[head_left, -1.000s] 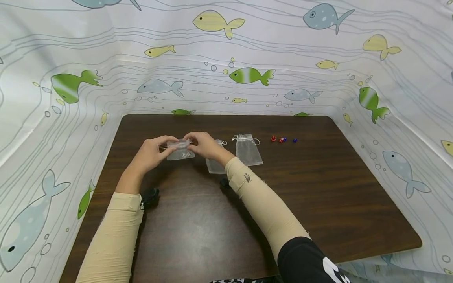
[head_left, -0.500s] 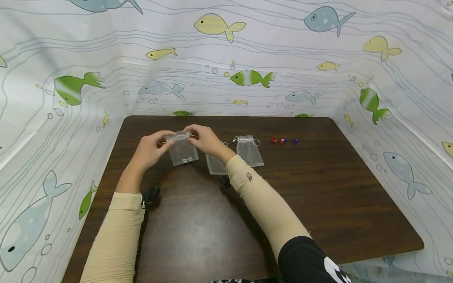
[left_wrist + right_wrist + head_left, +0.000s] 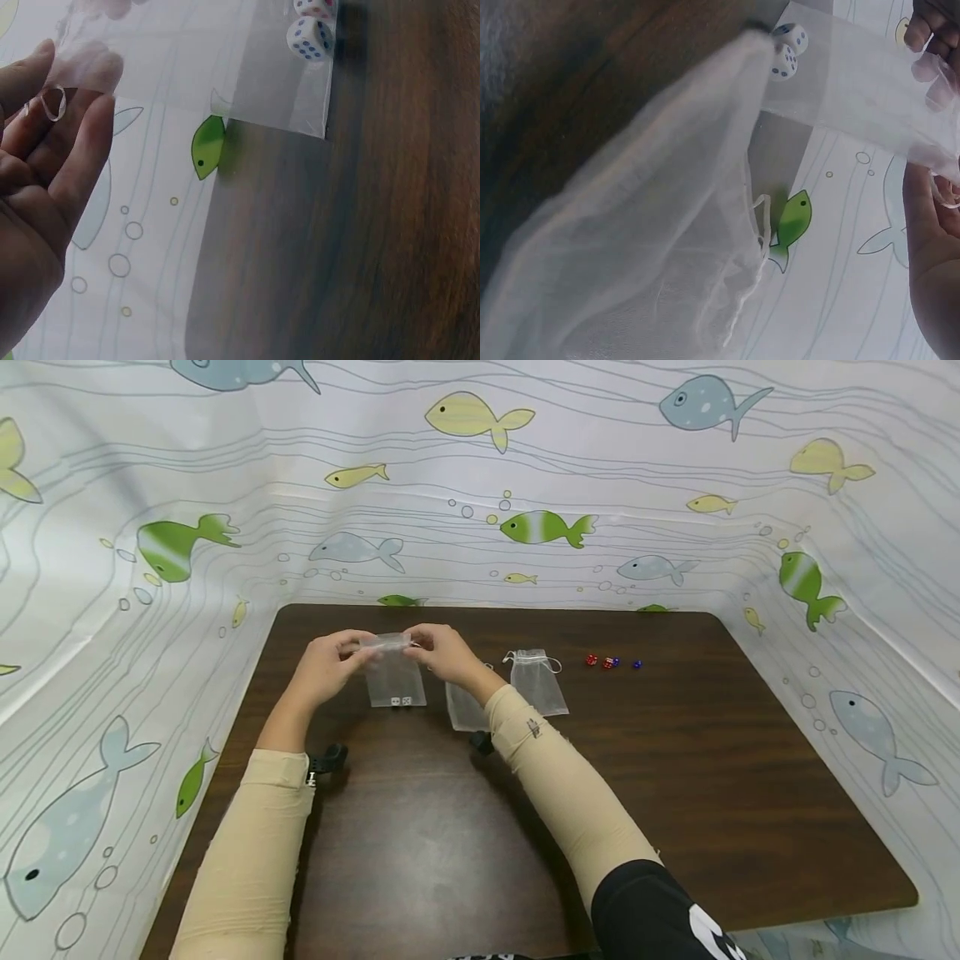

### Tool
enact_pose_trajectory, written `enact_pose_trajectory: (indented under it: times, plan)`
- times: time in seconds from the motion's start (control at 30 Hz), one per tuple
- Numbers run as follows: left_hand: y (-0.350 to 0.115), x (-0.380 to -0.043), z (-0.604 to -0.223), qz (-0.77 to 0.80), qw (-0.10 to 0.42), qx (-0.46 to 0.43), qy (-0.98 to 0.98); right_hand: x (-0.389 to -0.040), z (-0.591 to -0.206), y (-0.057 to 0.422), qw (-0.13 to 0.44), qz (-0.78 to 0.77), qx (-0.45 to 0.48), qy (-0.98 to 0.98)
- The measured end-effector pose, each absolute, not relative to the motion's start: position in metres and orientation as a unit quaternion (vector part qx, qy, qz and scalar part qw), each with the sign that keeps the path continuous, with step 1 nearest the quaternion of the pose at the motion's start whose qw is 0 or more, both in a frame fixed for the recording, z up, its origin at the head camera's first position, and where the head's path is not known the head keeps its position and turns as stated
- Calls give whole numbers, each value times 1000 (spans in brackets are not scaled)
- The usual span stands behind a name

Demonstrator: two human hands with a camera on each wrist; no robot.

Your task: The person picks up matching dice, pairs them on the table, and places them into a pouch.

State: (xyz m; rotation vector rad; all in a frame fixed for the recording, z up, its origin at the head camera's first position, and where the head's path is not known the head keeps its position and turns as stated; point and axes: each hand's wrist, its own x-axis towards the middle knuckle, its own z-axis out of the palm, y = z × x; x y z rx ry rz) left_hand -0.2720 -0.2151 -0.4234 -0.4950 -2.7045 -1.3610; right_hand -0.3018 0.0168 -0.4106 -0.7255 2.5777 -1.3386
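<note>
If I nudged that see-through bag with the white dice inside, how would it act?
The bag looks thin and sheer, so it would probably fold floppily and weigh little. The two white dice at its bottom edge might make that end swing.

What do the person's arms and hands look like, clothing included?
The left hand and right hand are bare, without gloves. Beige sleeves cover both forearms; the right one bears a small dark mark. Higher up, the right arm shows a black sleeve with a white print. A black device sits at the left wrist.
</note>
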Motion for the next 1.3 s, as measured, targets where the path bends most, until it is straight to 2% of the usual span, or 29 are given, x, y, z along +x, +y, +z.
enact_pose_trajectory:
  times: [0.2,0.4,0.6,1.3]
  plan:
    - [-214,-279,-424,-524,-40,-128,-841,-309,-413,20,108,-492,-192,843]
    - [-215,-286,-426,-548,-77,-114,-825,-315,-414,24,149,-534,-148,819]
    - [-217,-289,-426,-540,-91,-104,-830,-320,-416,25,156,-528,-145,822]
    - [-225,-288,-427,-539,-92,-51,-836,-325,-420,20,180,-543,-137,809]
